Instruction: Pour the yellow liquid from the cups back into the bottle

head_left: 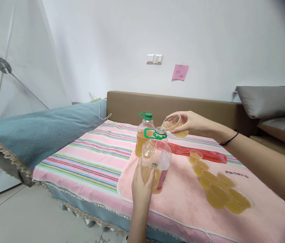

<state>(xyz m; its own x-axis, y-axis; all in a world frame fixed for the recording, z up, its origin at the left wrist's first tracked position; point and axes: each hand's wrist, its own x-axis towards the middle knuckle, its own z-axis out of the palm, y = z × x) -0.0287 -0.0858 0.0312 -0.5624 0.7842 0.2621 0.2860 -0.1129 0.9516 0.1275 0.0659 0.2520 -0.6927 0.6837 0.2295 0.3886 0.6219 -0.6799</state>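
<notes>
My left hand (143, 182) is wrapped round the lower part of an uncapped clear bottle (157, 155) with a green handle ring and some yellow liquid inside. In my right hand (182, 123) is a clear plastic cup (174, 123), tilted toward the bottle's open mouth, with yellow liquid in it. Just behind stands a second bottle (141, 140) with a green cap, also holding yellow liquid. Several cups of yellow liquid (218, 195) stand on the pink mat (182, 202) to the right.
A red plastic sleeve or bag (203, 153) lies behind the cups. Striped cloth (81, 162) covers the surface, with a blue-covered armrest (56, 131) at the left. Grey cushions (261, 101) are piled at the right, and a brown backrest (132, 101) runs along the wall.
</notes>
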